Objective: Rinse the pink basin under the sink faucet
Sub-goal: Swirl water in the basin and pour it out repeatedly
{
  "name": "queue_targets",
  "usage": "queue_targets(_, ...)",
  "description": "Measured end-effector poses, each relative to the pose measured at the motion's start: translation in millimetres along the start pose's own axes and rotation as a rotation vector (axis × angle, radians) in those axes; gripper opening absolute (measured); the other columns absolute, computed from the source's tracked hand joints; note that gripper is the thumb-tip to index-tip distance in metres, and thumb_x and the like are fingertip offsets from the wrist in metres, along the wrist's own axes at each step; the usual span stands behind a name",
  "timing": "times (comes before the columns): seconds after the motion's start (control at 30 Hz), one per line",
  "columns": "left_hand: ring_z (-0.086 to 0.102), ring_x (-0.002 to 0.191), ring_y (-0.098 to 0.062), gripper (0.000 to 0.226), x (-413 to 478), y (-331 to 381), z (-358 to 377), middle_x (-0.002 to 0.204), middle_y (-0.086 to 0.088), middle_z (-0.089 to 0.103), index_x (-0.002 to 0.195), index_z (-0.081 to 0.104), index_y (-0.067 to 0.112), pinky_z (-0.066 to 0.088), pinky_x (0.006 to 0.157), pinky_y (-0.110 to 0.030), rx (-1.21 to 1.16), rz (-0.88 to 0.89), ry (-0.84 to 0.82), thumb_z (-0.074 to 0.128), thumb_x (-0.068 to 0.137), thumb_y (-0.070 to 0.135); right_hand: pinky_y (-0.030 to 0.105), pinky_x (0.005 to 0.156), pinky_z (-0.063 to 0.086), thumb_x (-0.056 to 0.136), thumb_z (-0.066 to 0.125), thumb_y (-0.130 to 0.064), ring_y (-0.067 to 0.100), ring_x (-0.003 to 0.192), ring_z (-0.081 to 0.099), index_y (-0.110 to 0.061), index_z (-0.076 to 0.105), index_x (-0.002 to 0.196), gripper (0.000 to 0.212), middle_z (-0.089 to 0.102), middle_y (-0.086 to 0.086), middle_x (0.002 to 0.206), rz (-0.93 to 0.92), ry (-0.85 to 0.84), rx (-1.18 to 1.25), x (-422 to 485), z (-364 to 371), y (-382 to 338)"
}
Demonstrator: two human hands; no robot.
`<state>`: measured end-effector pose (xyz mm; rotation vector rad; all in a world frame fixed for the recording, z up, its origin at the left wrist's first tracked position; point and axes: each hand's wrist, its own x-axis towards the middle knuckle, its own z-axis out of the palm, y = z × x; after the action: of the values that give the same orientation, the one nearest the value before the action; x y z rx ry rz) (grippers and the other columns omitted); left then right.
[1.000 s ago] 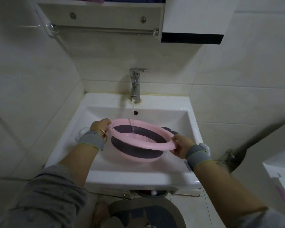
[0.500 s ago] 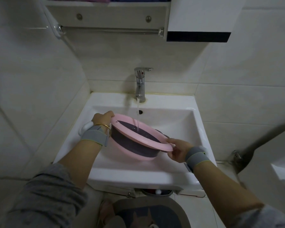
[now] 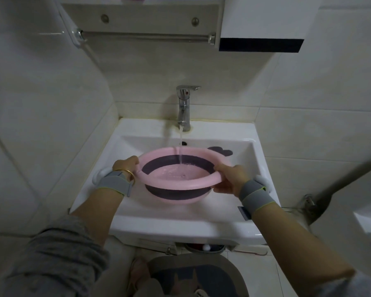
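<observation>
The pink basin (image 3: 180,185) with a dark band around its wall is held roughly level inside the white sink (image 3: 150,219). My left hand (image 3: 126,165) grips its left rim. My right hand (image 3: 230,177) grips its right rim, thumb on top. The chrome faucet (image 3: 184,108) stands at the back of the sink, and its thin stream of water (image 3: 180,151) falls into the basin, where a little water pools on the pink bottom. Both wrists wear grey bands; the left also has a gold bangle.
A towel bar (image 3: 146,36) and a white cabinet (image 3: 263,20) hang above the faucet. Tiled walls close in on the left and right. A dark basin handle tab (image 3: 221,151) sticks out at the back right. A grey floor mat (image 3: 193,277) lies below the sink.
The basin was tilted down to the right half a second ago; now it is level and turned back under the stream, with both hands still on its rim.
</observation>
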<state>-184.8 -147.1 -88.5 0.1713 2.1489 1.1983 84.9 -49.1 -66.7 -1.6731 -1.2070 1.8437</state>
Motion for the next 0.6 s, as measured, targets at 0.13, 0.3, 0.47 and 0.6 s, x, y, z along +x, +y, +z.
queue_targets(0.13, 0.057, 0.088, -0.031, 0.034, -2.4, -11.7, 15.3, 0.102, -0.018, 0.06, 0.112, 0.056, -0.007, 0.05, 0.083, -0.04, -0.053, -0.094, -0.098, 0.053, 0.082, 0.009, 0.036, 0.033, 0.053, 0.081, 0.068, -0.015, 0.033, 0.05, 0.062, 0.008, 0.051, 0.1, 0.034, 0.061, 0.023, 0.071, -0.145, 0.119, -0.105, 1.5, -5.4, -19.7)
queue_targets(0.3, 0.041, 0.053, -0.023, 0.024, -18.3, -17.3, 36.0, 0.064, -0.013, 0.045, 0.07, 0.048, 0.002, 0.038, 0.041, -0.019, -0.079, -0.177, -0.218, 0.043, 0.093, 0.006, 0.056, 0.061, 0.058, 0.065, 0.07, -0.022, 0.045, 0.087, 0.066, 0.005, 0.045, 0.117, 0.063, 0.06, 0.023, 0.108, -0.328, 0.278, -0.259, -2.7, -6.7, -32.7)
queue_targets(0.47, 0.048, 0.054, -0.024, 0.023, -23.6, -16.1, 45.7, 0.063, -0.014, 0.049, 0.071, 0.048, 0.001, 0.041, 0.03, -0.013, -0.16, -0.173, -0.257, 0.04, 0.092, 0.001, 0.056, 0.071, 0.057, 0.076, 0.066, -0.008, 0.042, 0.098, 0.059, 0.004, 0.038, 0.12, 0.054, 0.051, 0.019, 0.108, -0.333, 0.289, -0.263, -6.8, -13.8, -25.2)
queue_targets(0.6, 0.053, 0.048, -0.025, 0.023, -22.6, -11.0, 43.2, 0.055, -0.015, 0.052, 0.108, 0.055, -0.003, 0.046, 0.04, -0.021, -0.109, -0.142, -0.223, 0.042, 0.09, 0.001, 0.048, 0.063, 0.057, 0.075, 0.067, -0.001, 0.04, 0.092, 0.061, 0.005, 0.046, 0.114, 0.045, 0.058, 0.023, 0.114, -0.168, 0.22, -0.078, 8.2, -15.5, 0.0)
